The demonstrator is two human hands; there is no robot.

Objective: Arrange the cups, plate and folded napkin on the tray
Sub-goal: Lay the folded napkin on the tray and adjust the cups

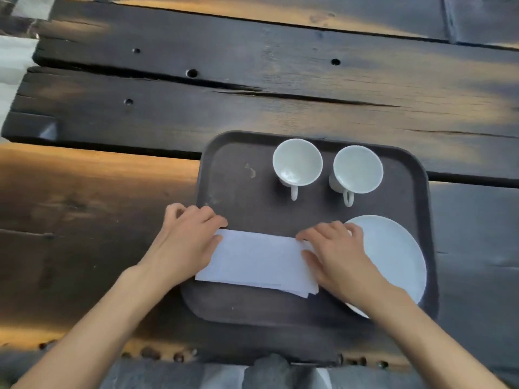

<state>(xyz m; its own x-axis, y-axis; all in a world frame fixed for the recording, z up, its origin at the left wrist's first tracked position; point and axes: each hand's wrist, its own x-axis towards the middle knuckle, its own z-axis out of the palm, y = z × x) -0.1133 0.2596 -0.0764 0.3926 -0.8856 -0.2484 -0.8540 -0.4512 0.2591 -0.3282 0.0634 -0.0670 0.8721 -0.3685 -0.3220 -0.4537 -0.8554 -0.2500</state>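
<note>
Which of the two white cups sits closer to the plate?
The right-hand cup. Its handle points down at the plate just below it, on the right side of the tray. The other cup stands further left, nearer the tray's middle.

Head view, steeply downward, close above tray (238, 192).

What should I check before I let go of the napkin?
1. Whole napkin inside the tray rim: ok, lying flat.
2. Its layers aligned: not ok, they fan out at the near right corner.
3. It sits clear of the plate: cannot tell, the right hand covers that spot.
4. Upright on the tray, left cup and right cup: ok.
5. Other end held by the left hand: ok.
</note>
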